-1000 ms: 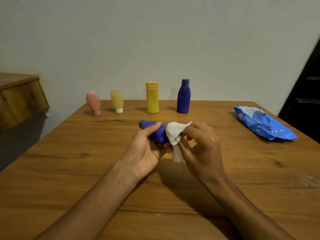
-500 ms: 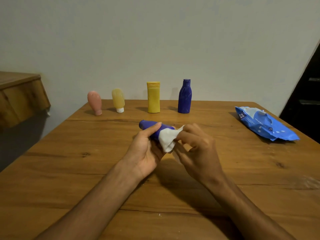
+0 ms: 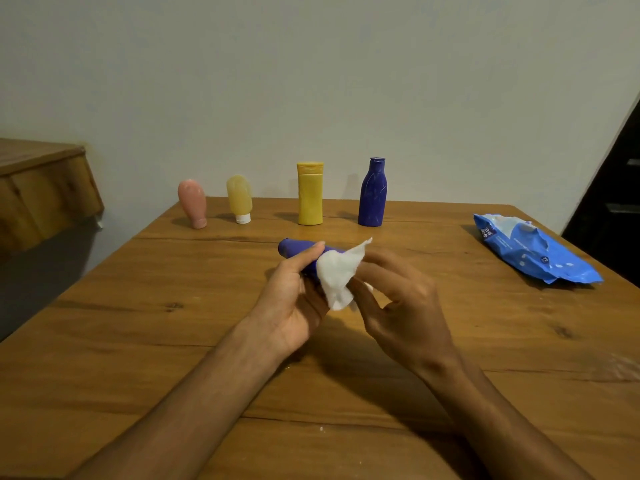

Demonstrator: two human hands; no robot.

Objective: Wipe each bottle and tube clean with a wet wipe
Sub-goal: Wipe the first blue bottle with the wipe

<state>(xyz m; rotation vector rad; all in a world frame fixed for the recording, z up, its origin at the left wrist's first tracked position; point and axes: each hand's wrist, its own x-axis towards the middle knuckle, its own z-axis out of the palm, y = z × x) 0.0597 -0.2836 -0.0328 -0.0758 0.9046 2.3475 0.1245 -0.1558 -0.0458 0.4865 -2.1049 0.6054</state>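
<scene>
In the middle of the frame, the left hand (image 3: 294, 299) holds the dark blue tube (image 3: 298, 249) sideways above the wooden table (image 3: 138, 341). Its thumb is on top and its fingers are curled beneath, I think to keep the tube steady for wiping. The right hand (image 3: 405, 306) pinches the white wet wipe (image 3: 337, 275) with bent fingers against the tube's right part. The tube's left end sticks out past the left thumb. In the upper middle stand a pink tube (image 3: 192, 203), a pale yellow tube (image 3: 239, 197), a yellow bottle (image 3: 310, 194) and a blue bottle (image 3: 372, 194) in a row. The blue wipe pack (image 3: 533, 251) lies at the right.
</scene>
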